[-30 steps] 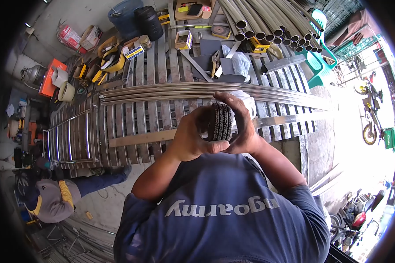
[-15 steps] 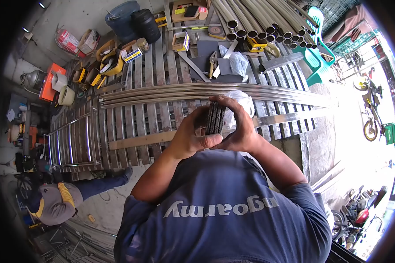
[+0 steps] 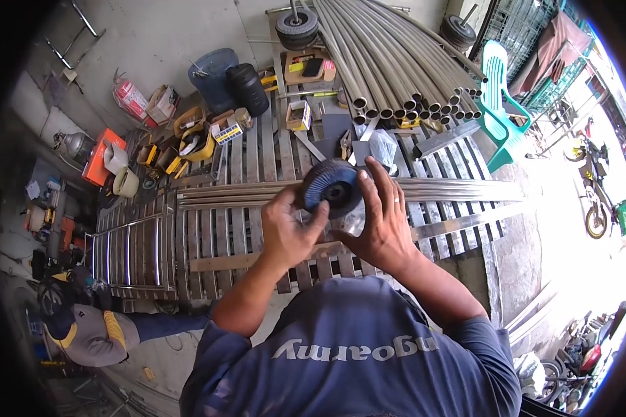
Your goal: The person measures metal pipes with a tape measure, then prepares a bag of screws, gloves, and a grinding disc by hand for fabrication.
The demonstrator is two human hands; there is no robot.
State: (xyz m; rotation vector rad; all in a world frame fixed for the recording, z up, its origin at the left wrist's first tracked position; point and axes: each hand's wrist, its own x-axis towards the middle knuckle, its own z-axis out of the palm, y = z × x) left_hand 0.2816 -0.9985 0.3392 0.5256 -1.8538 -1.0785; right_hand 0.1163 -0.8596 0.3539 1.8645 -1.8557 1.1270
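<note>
In front of my chest, my left hand [image 3: 289,233] grips a dark flap disc [image 3: 318,182] with a ridged outer edge and a bluish face with a centre hole. The left thumb presses on that face and the fingers wrap behind the rim. On the disc's other side is my right hand [image 3: 384,221], its fingers raised and spread, the thumb apart and the fingertips close to the rim. A clear plastic bag [image 3: 351,224] shows partly behind the hands, above the slatted metal table [image 3: 250,240].
Long metal tubes [image 3: 236,194] lie across the slats, with a flat bar [image 3: 219,263] nearer me. Thicker pipes [image 3: 389,62] are stacked at the back. A welded frame [image 3: 129,254] stands left, where another person [image 3: 94,330] crouches. A green chair [image 3: 495,104] is at right.
The disc has turned from edge-on to showing its face. My right hand has come off it and spread its fingers, while the left keeps hold. The view has tilted up.
</note>
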